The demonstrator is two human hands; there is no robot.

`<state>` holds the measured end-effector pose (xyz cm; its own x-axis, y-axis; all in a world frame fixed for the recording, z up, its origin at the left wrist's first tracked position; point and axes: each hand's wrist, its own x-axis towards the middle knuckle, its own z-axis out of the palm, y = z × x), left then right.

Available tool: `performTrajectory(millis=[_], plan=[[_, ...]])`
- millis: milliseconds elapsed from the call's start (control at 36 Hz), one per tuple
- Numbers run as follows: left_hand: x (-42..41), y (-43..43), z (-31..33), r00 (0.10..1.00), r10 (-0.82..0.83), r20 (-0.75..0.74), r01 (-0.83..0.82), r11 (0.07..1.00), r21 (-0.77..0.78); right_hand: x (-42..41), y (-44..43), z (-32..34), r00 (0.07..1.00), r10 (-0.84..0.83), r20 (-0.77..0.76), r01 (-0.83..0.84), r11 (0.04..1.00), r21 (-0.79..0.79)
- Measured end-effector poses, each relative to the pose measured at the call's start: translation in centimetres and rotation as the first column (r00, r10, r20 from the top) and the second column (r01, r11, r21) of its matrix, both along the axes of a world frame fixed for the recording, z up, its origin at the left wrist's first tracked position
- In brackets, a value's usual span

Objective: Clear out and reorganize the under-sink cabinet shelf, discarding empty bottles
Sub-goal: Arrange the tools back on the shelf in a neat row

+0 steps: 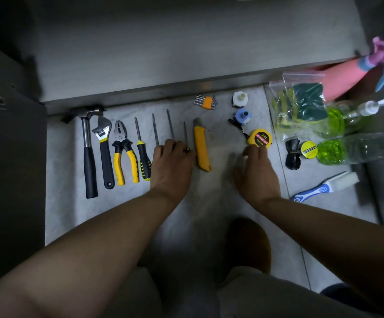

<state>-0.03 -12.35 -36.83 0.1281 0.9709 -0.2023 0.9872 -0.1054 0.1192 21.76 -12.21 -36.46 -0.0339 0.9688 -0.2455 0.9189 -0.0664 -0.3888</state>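
Observation:
Tools lie in a row on the grey floor below the cabinet shelf. My left hand covers the handles of three screwdrivers, fingers curled over them; only their shafts stick out. My right hand is blurred and touches the near edge of a yellow tape measure with its fingertips. Two clear bottles with green liquid lie at the right, and a pink spray bottle lies behind them.
Left of my hand lie a hammer, wrench, pliers and a screwdriver. A yellow utility knife, hex keys, a bag of sponges, a tape roll and a brush also lie about. An open dark door stands left.

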Motion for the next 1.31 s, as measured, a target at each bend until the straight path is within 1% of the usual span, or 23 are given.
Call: performTrajectory(millis=[111, 194, 306, 417, 500, 639, 861, 1028, 1139, 1222, 1278, 1306], plan=[[0.2, 0.0, 0.3, 1.000, 0.005, 0.006, -0.005, 1.000, 0.020, 3.0, -1.0, 0.0, 0.968, -0.164, 0.189, 0.175, 0.984, -0.038], [0.7, 0.2, 0.7, 1.000, 0.007, 0.008, -0.007, 1.000, 0.026, 3.9, -1.7, -0.5, 0.949, -0.182, 0.258, 0.225, 0.963, -0.145], [1.3, 0.5, 1.0, 0.995, -0.071, 0.075, 0.071, 0.997, 0.005, 2.9, -1.7, -0.7, 0.970, -0.152, 0.191, 0.191, 0.960, -0.206], [1.7, 0.8, 1.1, 0.989, -0.107, 0.100, 0.111, 0.993, -0.031, 0.7, -0.3, -0.6, 0.995, -0.061, 0.082, 0.079, 0.965, -0.249], [1.9, 1.0, 1.2, 0.989, -0.118, 0.090, 0.123, 0.991, -0.054, -0.9, 1.1, -0.8, 1.000, -0.012, 0.022, 0.017, 0.969, -0.248], [2.1, 1.1, 1.3, 0.989, -0.124, 0.078, 0.129, 0.990, -0.062, -2.9, 3.1, -1.3, 1.000, -0.005, 0.001, 0.005, 0.968, -0.251], [2.0, 1.0, 1.4, 0.990, -0.096, 0.104, 0.103, 0.993, -0.063, -3.5, 4.3, -1.3, 0.999, 0.018, -0.029, -0.026, 0.958, -0.285], [2.1, 1.1, 1.4, 0.990, -0.094, 0.103, 0.100, 0.993, -0.060, -3.7, 4.2, -0.9, 0.991, -0.035, -0.128, -0.005, 0.953, -0.304], [2.0, 1.1, 1.3, 0.989, -0.095, 0.111, 0.103, 0.993, -0.065, -3.2, 3.8, -0.6, 0.989, -0.014, -0.149, -0.028, 0.961, -0.275], [2.0, 1.2, 1.4, 0.987, -0.094, 0.133, 0.102, 0.994, -0.049, -2.3, 3.4, 0.1, 0.990, 0.029, -0.137, -0.048, 0.990, -0.135], [2.1, 1.5, 1.5, 0.986, -0.100, 0.131, 0.103, 0.995, -0.014, -1.3, 3.4, 0.6, 0.996, 0.041, -0.075, -0.043, 0.999, -0.031], [2.2, 1.8, 1.6, 0.985, -0.100, 0.138, 0.101, 0.995, 0.004, -0.7, 3.4, 0.9, 0.999, 0.044, -0.020, -0.043, 0.999, 0.012]])
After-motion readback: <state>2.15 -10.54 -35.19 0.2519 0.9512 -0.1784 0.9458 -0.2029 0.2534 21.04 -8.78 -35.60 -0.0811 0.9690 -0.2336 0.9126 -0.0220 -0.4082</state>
